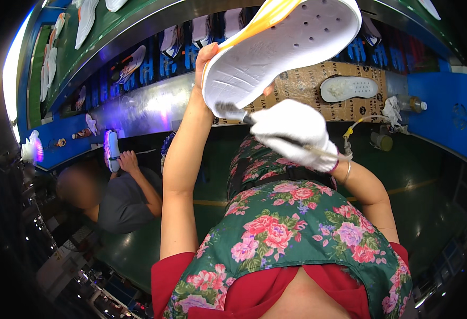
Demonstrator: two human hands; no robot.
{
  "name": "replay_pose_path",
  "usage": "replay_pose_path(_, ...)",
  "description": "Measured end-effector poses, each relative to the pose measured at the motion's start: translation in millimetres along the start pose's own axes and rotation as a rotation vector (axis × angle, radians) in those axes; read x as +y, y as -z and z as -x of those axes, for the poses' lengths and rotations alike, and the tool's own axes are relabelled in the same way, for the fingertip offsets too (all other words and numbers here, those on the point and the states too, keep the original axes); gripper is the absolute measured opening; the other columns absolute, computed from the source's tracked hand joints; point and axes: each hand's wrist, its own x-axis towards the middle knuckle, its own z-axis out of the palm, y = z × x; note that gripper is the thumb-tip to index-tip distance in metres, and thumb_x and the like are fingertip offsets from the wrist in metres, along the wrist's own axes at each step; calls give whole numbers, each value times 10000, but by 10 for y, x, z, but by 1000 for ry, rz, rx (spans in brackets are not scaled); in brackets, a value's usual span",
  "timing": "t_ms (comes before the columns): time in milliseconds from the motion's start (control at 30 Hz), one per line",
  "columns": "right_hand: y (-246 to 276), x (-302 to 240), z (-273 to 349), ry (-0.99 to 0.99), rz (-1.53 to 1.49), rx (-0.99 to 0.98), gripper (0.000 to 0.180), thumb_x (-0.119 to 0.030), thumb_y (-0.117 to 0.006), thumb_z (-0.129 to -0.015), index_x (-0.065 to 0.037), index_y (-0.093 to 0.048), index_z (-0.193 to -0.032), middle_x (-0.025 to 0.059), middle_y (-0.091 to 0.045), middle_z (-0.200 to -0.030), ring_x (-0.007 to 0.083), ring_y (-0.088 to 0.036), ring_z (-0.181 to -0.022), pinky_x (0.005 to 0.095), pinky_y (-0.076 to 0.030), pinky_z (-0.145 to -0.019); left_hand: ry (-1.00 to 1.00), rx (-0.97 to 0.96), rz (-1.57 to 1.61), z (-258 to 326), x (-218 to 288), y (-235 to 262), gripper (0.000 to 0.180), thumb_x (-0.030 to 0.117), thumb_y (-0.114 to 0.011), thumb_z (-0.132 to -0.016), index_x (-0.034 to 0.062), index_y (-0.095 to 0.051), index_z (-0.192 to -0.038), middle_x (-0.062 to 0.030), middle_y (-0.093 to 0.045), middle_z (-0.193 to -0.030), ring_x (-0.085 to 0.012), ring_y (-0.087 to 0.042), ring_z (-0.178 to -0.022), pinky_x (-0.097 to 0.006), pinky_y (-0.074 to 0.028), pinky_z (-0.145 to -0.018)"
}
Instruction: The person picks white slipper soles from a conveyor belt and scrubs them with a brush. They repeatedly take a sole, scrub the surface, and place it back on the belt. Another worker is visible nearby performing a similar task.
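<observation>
Head view: the left hand (206, 58) is raised high, its fingers closed on the narrow end of a white shoe sole (281, 48), thumb showing at the sole's rim and the other fingers hidden behind it. The sole is held up with its dimpled white face toward the camera and an orange-yellow layer along its upper edge; its long axis runs up and to the right away from the left fingers, so nearly its whole length lies beyond them. The right hand (292, 133), in a white glove, sits just below that held end, fingers wrapped around a thin brush (239, 113) whose dark head points left and touches the sole's lower rim, right beside the left fingers. The brush handle trails out to the right past the glove. So both hands meet at the same end of the sole, the left gripping it, the right working from underneath. Beyond the right fingers, well apart, a second white sole (349, 88) lies on brown cardboard (297, 85) on the surface, with a small bottle (411, 103) further right. Far to the left of the left fingers, another person (111, 196) in a grey top reaches toward a shoe (111, 149).
</observation>
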Motion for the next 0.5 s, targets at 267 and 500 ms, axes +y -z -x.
replay_pose_path(267, -136, 29, 10, -173, -203, 44, 201, -55, -794, -795, -74, -772, -994, 84, -755, -969, 212, -718, -888, 336, -565, -803, -67, -57, 26, 9, 38, 76, 879, 672, -516, -846, 41, -456, -1455, -298, -588, -1228, -448, -643, -891, -456, -586, -661)
replay_pose_path(500, -189, 120, -16, -365, -370, 35, 208, -5, -789, -799, -10, -768, -1005, 95, -745, -946, 158, -691, -853, 286, -549, -788, -111, 207, -40, 149, 16, 93, 949, 723, -606, -772, 45, -482, -1425, -302, -592, -1160, -445, -639, -808, -497, -530, -625)
